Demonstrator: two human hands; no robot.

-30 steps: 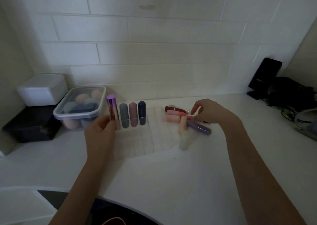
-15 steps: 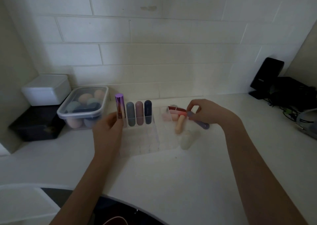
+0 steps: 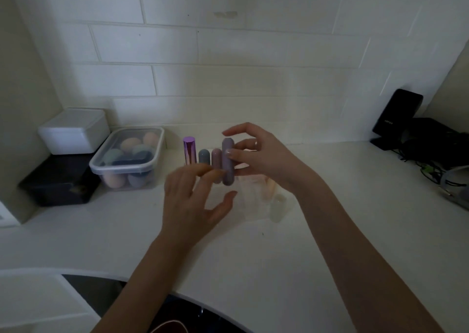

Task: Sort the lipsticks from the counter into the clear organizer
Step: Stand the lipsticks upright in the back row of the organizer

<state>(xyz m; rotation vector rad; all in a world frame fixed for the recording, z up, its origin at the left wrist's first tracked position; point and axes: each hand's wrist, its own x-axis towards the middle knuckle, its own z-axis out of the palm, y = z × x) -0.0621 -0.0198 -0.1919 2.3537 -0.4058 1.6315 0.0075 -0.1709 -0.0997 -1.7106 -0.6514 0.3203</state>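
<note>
Take the clear organizer (image 3: 250,198) as your landmark on the white tabletop (image 3: 253,261). Nearest you, the tabletop's curved front edge runs below both forearms; a broad bare stretch lies between that edge and the organizer. Your left hand (image 3: 195,205) hovers over the organizer's near-left part, its grip spread wide with nothing in it. Your right hand (image 3: 264,160) is raised above the organizer's far side; thumb and fingers pinch a mauve lipstick (image 3: 228,165), held upright. This lipstick sits just right of the three tubes standing in the organizer's far row: a pink lipstick (image 3: 216,161), a grey lipstick (image 3: 203,156) and a metallic purple lipstick (image 3: 189,151). Right of the organizer, pale tubes (image 3: 276,203) lie blurred. Left of it stand a lidded sponge container (image 3: 127,157) and a white box (image 3: 74,131). Far right are black devices (image 3: 398,118) against the tiled wall (image 3: 228,66).
</note>
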